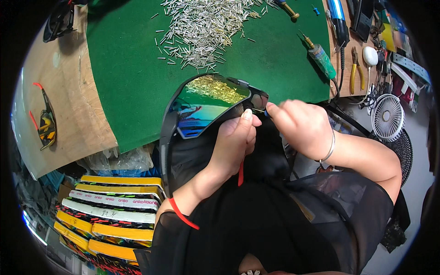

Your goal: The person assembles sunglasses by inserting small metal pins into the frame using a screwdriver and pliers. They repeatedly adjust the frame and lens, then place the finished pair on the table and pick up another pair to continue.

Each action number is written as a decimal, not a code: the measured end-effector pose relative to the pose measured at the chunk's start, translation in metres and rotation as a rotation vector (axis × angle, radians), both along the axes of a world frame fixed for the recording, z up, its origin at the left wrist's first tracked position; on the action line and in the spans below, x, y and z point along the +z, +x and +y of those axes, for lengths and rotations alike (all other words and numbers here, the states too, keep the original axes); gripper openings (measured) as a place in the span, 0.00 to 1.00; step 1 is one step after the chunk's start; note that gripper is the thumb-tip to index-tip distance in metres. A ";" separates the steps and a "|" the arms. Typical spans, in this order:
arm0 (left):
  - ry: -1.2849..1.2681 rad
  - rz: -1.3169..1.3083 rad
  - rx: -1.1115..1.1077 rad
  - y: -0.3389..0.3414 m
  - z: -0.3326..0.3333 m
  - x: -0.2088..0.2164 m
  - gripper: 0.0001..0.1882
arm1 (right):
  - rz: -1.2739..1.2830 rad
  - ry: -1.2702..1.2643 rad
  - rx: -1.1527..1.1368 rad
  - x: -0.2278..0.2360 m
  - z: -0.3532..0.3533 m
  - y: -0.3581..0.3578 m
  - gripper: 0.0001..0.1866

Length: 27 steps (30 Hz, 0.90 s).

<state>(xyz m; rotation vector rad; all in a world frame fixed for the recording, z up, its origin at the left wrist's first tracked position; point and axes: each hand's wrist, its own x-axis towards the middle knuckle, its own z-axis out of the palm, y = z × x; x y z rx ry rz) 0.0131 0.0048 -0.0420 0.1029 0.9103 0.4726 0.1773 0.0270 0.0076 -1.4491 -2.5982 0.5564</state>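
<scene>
My left hand [236,137] grips a pair of wraparound sunglasses [201,107] by the frame near the hinge, thumb on top. The sunglasses have a black frame and a mirrored lens that reflects green, gold and blue; they are tilted at the table's near edge. A red temple tip [241,174] hangs below this hand. My right hand [300,126] is closed beside the hinge, fingers curled. At its fingertips shows a thin metal shaft with a bit of blue [266,113], like a small screwdriver; the rest is hidden in the hand.
Many small metal pins [201,32] lie heaped on the green mat [133,91]. A green-handled tool with a thin tip [322,62], yellow pliers [356,71] and a white fan [387,117] are at right. More sunglasses [46,121] lie left; stacked boxes [114,201] stand below.
</scene>
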 end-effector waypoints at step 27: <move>-0.005 -0.100 0.058 -0.001 -0.004 -0.007 0.15 | 0.128 -0.416 -0.261 0.009 0.002 0.005 0.11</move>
